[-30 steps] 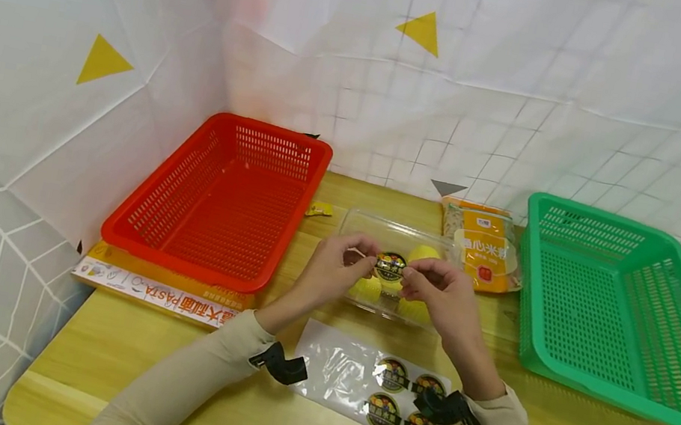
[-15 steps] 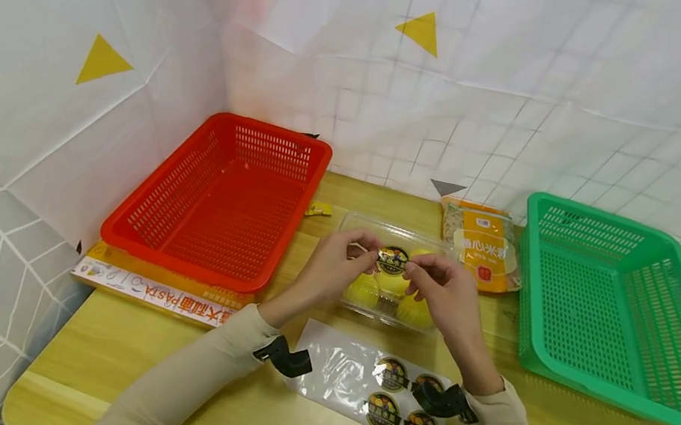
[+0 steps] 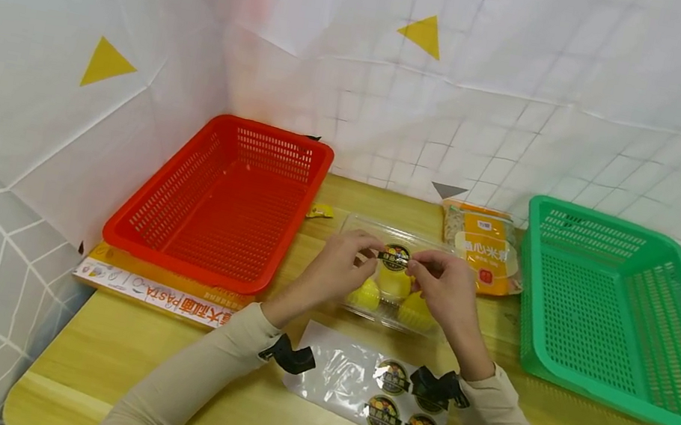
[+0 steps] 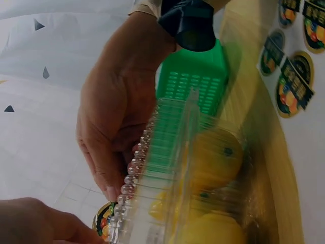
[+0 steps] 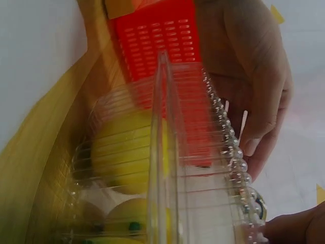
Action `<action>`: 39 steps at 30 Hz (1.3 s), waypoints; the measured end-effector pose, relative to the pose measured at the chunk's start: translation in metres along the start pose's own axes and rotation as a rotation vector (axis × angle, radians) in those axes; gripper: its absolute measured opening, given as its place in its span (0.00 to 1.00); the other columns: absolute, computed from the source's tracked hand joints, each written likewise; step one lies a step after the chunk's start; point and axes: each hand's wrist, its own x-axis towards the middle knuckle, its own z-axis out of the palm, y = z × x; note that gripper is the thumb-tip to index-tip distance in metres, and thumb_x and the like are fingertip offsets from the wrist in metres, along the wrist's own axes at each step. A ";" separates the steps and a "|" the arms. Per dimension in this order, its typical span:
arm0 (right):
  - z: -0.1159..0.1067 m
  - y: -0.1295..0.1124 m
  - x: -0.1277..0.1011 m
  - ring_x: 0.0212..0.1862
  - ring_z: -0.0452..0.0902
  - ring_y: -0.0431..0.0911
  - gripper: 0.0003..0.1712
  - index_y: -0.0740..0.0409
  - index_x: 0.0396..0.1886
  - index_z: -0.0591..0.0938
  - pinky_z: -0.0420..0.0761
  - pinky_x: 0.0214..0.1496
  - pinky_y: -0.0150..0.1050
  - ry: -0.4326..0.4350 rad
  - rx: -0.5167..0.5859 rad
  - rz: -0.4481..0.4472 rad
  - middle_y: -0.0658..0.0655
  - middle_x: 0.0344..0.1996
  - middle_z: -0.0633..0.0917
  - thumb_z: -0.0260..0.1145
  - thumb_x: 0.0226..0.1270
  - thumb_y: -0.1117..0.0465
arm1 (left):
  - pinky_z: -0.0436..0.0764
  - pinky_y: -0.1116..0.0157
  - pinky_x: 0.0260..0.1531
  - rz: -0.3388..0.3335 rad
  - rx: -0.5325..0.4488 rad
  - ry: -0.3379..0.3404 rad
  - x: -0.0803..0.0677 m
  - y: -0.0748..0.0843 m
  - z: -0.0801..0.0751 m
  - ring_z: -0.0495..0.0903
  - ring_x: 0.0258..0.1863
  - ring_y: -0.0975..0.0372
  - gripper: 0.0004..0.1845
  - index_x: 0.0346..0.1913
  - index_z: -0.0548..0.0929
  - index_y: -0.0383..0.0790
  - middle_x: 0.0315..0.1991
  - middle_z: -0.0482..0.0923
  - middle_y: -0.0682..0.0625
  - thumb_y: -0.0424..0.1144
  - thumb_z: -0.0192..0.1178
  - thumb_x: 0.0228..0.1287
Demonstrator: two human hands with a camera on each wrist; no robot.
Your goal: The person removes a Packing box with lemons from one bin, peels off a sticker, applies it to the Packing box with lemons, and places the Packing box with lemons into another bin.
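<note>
My left hand (image 3: 345, 263) and right hand (image 3: 447, 284) pinch a round black-and-gold fruit sticker (image 3: 395, 257) by its opposite edges. They hold it close over the lid of a clear plastic box (image 3: 379, 228) standing on the table. Yellow fruits (image 3: 393, 282) show through the box walls. From the left wrist, the sticker (image 4: 104, 218) appears at the lid's beaded edge, between the left fingers (image 4: 61, 223) and the right hand (image 4: 114, 96). In the right wrist view, ridged plastic partly covers the sticker (image 5: 260, 206). Nearer me lies a sticker sheet (image 3: 340, 372) with several stickers left on it.
A red basket (image 3: 217, 213) stands left, overlapping a pasta box (image 3: 162, 291). On the right is a green basket (image 3: 603, 312), beside an orange food bag (image 3: 484, 249) behind the right hand. A small yellow packet (image 3: 320, 211) lies by the red basket.
Both hands have moved slightly away from me with the sticker, bringing it further up over the lid. More of the fruit in the box now shows below it. The sheet stays put.
</note>
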 end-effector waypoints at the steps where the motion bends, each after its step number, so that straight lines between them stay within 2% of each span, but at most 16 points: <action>1: 0.000 0.001 0.000 0.29 0.82 0.62 0.07 0.68 0.43 0.88 0.78 0.23 0.36 -0.001 -0.018 -0.004 0.64 0.32 0.88 0.67 0.75 0.68 | 0.85 0.68 0.43 0.020 0.031 -0.012 0.000 0.000 0.001 0.86 0.46 0.52 0.14 0.56 0.85 0.28 0.55 0.82 0.39 0.26 0.60 0.70; 6: 0.002 0.002 0.000 0.27 0.82 0.58 0.06 0.68 0.43 0.88 0.78 0.23 0.36 0.014 -0.070 -0.026 0.61 0.31 0.88 0.67 0.74 0.69 | 0.85 0.68 0.42 0.098 0.161 -0.029 -0.002 0.000 0.004 0.82 0.51 0.51 0.14 0.55 0.85 0.27 0.55 0.80 0.39 0.29 0.61 0.70; 13: 0.004 0.003 0.000 0.24 0.81 0.55 0.06 0.68 0.42 0.89 0.77 0.22 0.37 0.031 -0.127 -0.064 0.59 0.30 0.88 0.68 0.73 0.69 | 0.76 0.55 0.61 0.139 0.336 -0.017 -0.004 -0.003 0.006 0.77 0.57 0.49 0.15 0.56 0.86 0.29 0.55 0.81 0.41 0.33 0.62 0.71; 18: 0.007 0.005 0.002 0.22 0.80 0.46 0.05 0.68 0.41 0.89 0.79 0.24 0.39 0.045 -0.213 -0.107 0.57 0.28 0.88 0.69 0.72 0.69 | 0.75 0.56 0.59 0.165 0.407 -0.048 -0.006 -0.004 0.006 0.74 0.55 0.50 0.15 0.55 0.88 0.33 0.55 0.80 0.43 0.37 0.63 0.72; 22: 0.009 0.007 0.004 0.23 0.80 0.46 0.04 0.68 0.39 0.89 0.79 0.27 0.43 0.057 -0.288 -0.157 0.58 0.28 0.88 0.70 0.70 0.70 | 0.74 0.56 0.58 0.190 0.462 -0.062 -0.007 -0.005 0.007 0.73 0.54 0.51 0.15 0.55 0.88 0.35 0.55 0.79 0.44 0.39 0.63 0.73; 26: 0.011 0.006 0.004 0.27 0.81 0.51 0.05 0.68 0.41 0.89 0.81 0.31 0.48 0.069 -0.355 -0.175 0.60 0.30 0.88 0.71 0.70 0.69 | 0.74 0.57 0.57 0.208 0.485 -0.057 -0.007 -0.007 0.007 0.73 0.54 0.51 0.15 0.56 0.88 0.36 0.55 0.79 0.44 0.40 0.63 0.73; 32: 0.014 0.007 -0.003 0.31 0.80 0.55 0.10 0.68 0.45 0.88 0.81 0.31 0.49 0.121 -0.450 -0.224 0.61 0.32 0.86 0.74 0.67 0.67 | 0.75 0.57 0.56 0.219 0.474 -0.057 -0.010 -0.008 0.007 0.73 0.53 0.51 0.15 0.56 0.88 0.34 0.55 0.79 0.44 0.38 0.63 0.72; 39: 0.015 0.013 -0.004 0.45 0.78 0.60 0.10 0.65 0.42 0.90 0.78 0.45 0.56 0.171 -0.415 -0.406 0.63 0.43 0.89 0.75 0.61 0.74 | 0.75 0.57 0.56 0.229 0.451 -0.047 -0.010 -0.008 0.006 0.73 0.53 0.51 0.14 0.54 0.88 0.33 0.54 0.79 0.44 0.37 0.64 0.71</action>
